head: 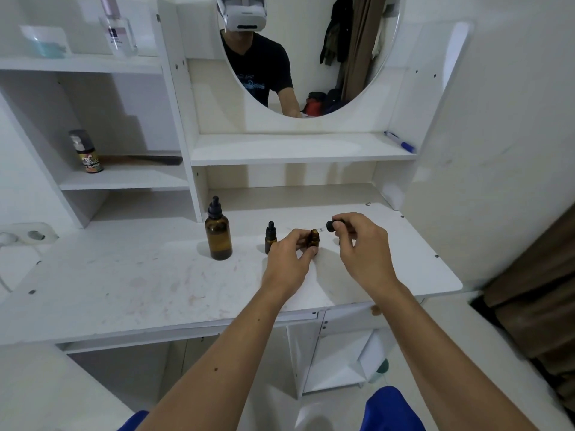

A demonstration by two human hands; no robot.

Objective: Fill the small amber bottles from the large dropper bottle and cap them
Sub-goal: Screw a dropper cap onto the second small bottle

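The large amber dropper bottle stands capped on the white vanity top, left of my hands. A small amber bottle with a black dropper cap stands just left of my left hand. That hand grips a second small amber bottle, which is uncapped and upright on the top. My right hand pinches a black dropper cap, tilted, with its glass tip at the open bottle's mouth.
Above the vanity top are white shelves: a small labelled bottle on the left shelf, a blue pen on the middle shelf, a clear perfume bottle at top left. An oval mirror hangs behind. A wall socket sits at far left.
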